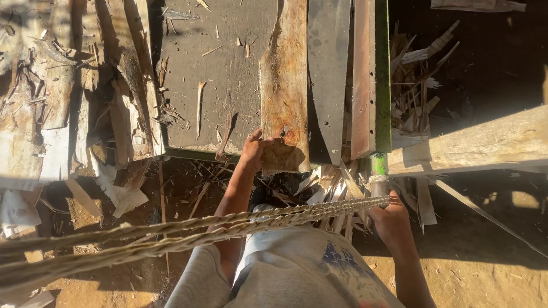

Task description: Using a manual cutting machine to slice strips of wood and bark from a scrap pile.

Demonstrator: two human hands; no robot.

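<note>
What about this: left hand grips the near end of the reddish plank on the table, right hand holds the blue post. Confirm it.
Not quite. In the head view the left hand does grip the near end of the reddish plank on the table, but the post by the right hand is green, not blue.

Low sunlight fell warm across a dirt floor (485,268) strewn with wood scraps (411,85) and splinters, while a grey counter (222,74) lay littered with chips, stacked bark slabs (51,102) rose at the left, a pale beam (479,145) crossed at the right, and deep shadow filled the upper right corner.
</note>
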